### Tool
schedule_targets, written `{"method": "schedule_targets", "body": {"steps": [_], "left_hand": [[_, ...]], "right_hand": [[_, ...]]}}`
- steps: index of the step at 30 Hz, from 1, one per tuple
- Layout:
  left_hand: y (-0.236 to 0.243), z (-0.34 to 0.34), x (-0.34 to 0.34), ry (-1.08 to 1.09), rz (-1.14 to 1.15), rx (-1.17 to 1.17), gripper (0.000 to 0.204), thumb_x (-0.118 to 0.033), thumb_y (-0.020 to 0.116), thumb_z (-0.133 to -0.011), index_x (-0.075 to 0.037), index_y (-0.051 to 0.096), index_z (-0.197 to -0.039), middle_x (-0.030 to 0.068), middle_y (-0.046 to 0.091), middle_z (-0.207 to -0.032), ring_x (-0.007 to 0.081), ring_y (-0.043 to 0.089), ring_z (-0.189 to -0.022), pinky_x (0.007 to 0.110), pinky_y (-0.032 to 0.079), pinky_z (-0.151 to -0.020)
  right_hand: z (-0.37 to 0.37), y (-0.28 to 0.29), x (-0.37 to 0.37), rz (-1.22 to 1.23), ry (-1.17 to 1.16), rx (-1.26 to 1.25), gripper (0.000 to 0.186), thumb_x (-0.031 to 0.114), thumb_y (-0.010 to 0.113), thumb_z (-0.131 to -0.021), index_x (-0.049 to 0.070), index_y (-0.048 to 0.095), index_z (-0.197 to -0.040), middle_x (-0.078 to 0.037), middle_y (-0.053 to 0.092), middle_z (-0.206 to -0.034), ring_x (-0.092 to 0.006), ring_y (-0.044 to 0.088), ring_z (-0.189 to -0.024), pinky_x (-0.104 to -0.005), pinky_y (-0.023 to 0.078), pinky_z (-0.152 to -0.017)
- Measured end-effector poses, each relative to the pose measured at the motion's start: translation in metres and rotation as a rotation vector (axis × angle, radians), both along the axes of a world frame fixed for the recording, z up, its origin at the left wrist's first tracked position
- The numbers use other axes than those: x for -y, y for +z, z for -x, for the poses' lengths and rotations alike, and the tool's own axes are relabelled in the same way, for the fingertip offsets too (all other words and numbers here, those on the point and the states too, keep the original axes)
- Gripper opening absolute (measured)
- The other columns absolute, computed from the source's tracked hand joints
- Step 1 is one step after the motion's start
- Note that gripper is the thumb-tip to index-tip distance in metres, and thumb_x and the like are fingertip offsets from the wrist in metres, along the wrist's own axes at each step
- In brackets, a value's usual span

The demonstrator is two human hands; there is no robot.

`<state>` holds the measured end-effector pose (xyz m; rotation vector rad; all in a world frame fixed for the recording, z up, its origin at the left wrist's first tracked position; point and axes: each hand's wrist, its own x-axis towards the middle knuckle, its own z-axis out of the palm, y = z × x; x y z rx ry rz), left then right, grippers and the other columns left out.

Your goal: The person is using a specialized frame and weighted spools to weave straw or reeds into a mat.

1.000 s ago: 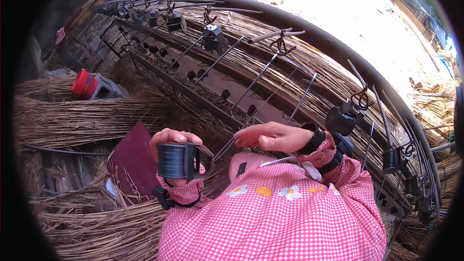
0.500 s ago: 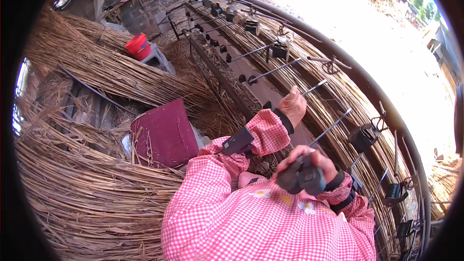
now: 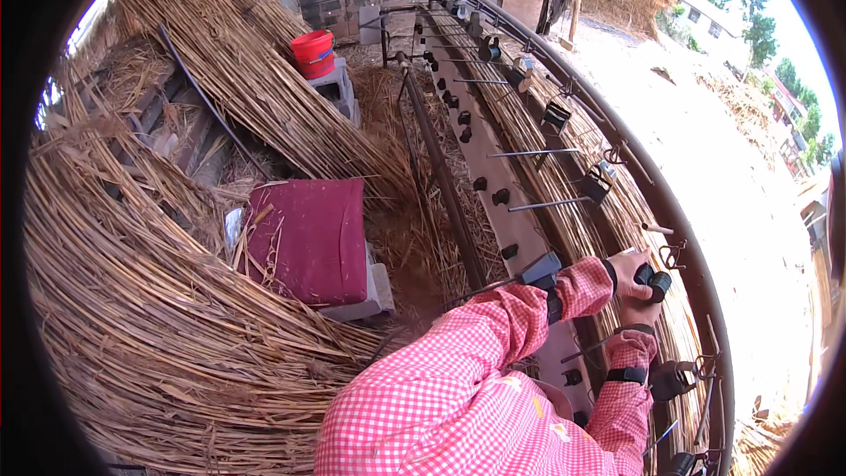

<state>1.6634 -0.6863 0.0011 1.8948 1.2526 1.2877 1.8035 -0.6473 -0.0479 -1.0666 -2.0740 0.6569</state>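
Observation:
My left hand and my right hand meet over the reed mat, close to the curved dark rail. Between them is a black piece made of two short cylinders, like a weighted bobbin. Fingers of my left hand curl against its near side. My right hand grips it from below, its fingertips partly hidden behind it. Thin metal rods cross the reeds nearby, and a similar black piece hangs at the rail below my hands.
Reed bundles spread over the left side. A maroon cushion rests on a pale block, and a red bucket stands on another. A long pipe runs beside the board. More black pieces line the rail farther off.
Both hands have moved right and come together at the rail, carrying the black piece that my right hand held near my chest. My left hand has left the metal rod. The view has turned.

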Motion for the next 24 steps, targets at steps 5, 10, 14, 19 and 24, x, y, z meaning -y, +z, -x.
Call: {"method": "schedule_targets", "body": {"steps": [5, 10, 14, 19, 24], "left_hand": [[0.016, -0.005, 0.019, 0.120, -0.112, -0.154, 0.063, -0.041, 0.071, -0.052, -0.005, 0.052, -0.100, 0.0182, 0.058, -0.086, 0.0317, 0.057, -0.085, 0.038, 0.046, -0.075], [-0.016, 0.039, 0.074, 0.194, -0.093, -0.488, 0.069, -0.036, 0.072, -0.054, -0.009, 0.048, -0.113, 0.0100, 0.056, -0.096, 0.0259, 0.056, -0.086, 0.035, 0.047, -0.076], [0.034, 0.024, 0.106, 0.194, -0.521, -0.186, 0.058, -0.033, 0.078, -0.053, -0.009, 0.053, -0.100, 0.0098, 0.058, -0.090, 0.0264, 0.057, -0.082, 0.035, 0.047, -0.073], [0.153, 0.025, 0.112, 0.337, -1.076, -0.033, 0.060, -0.030, 0.080, -0.054, -0.004, 0.049, -0.099, 0.0107, 0.057, -0.086, 0.0221, 0.058, -0.073, 0.031, 0.048, -0.064], [0.149, 0.050, 0.138, 0.401, -0.826, -0.193, 0.052, -0.034, 0.076, -0.057, -0.004, 0.050, -0.090, 0.0109, 0.054, -0.079, 0.0218, 0.056, -0.069, 0.031, 0.046, -0.063]], "right_hand": [[0.008, 0.032, 0.050, 1.054, 0.345, -0.992, 0.044, 0.019, 0.051, -0.073, 0.004, 0.043, -0.113, -0.011, 0.054, -0.100, -0.0272, 0.054, -0.091, -0.0378, 0.046, -0.080], [-0.034, 0.050, 0.052, 1.118, 0.343, -0.668, 0.030, 0.029, 0.041, -0.088, 0.002, 0.051, -0.098, -0.007, 0.056, -0.066, -0.0160, 0.054, -0.058, -0.0241, 0.043, -0.051], [-0.047, 0.044, 0.049, 0.398, -0.161, -0.634, 0.017, 0.006, 0.054, -0.079, 0.001, 0.053, -0.095, -0.007, 0.058, -0.073, -0.0134, 0.057, -0.066, -0.0261, 0.047, -0.061], [-0.032, 0.009, 0.081, 0.326, -0.151, -0.338, 0.012, 0.005, 0.058, -0.074, 0.001, 0.058, -0.086, -0.004, 0.060, -0.071, -0.0102, 0.056, -0.067, -0.0235, 0.045, -0.062], [-0.053, 0.000, 0.099, 0.689, -0.558, -0.566, 0.027, 0.014, 0.058, -0.076, 0.001, 0.055, -0.099, -0.008, 0.059, -0.091, -0.0157, 0.056, -0.085, -0.0251, 0.043, -0.078]]}}
